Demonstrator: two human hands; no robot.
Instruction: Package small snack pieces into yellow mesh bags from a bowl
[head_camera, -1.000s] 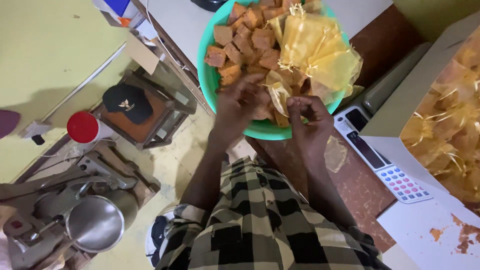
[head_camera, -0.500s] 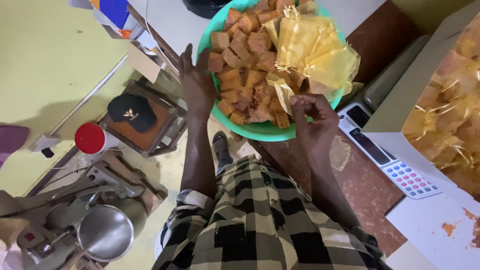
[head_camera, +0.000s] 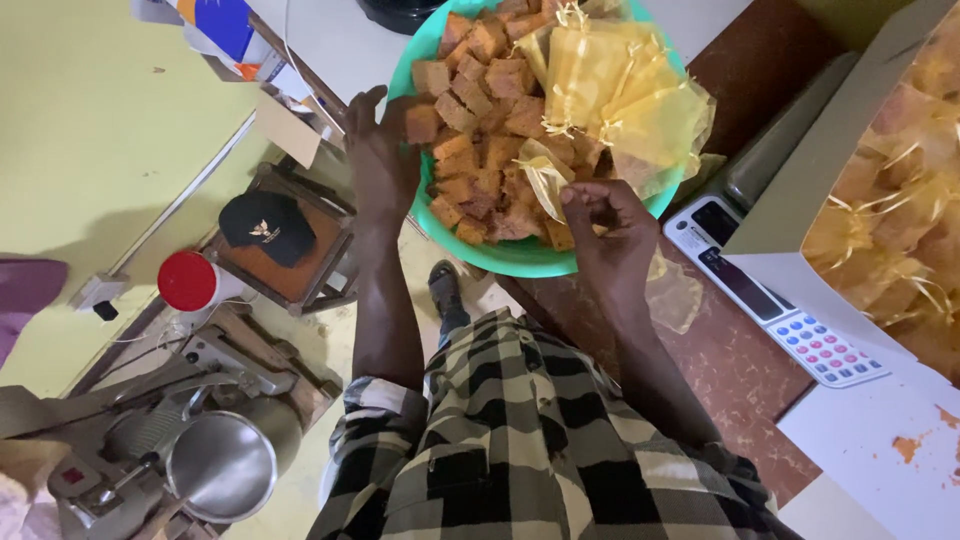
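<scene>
A green plastic bowl (head_camera: 520, 258) sits at the table's edge, heaped with brown cake cubes (head_camera: 478, 150) and several sheer yellow drawstring pouches (head_camera: 610, 90). My left hand (head_camera: 378, 150) grips the bowl's left rim, thumb against a cube. My right hand (head_camera: 608, 232) rests on the bowl's near rim with its fingers pinched on the mouth of a small yellow pouch (head_camera: 545, 180). My checked shirt fills the bottom of the view.
A weighing scale with a keypad (head_camera: 790, 310) stands right of the bowl, a flat empty pouch (head_camera: 672, 295) beside it. A cardboard box of filled yellow pouches (head_camera: 890, 210) sits far right. On the floor left: stool with black cap (head_camera: 268, 228), red lid (head_camera: 187, 281), steel pot (head_camera: 222, 464).
My left hand left the heap of cubes and moved out to the bowl's left rim. My right hand stayed at the near rim holding the pouch.
</scene>
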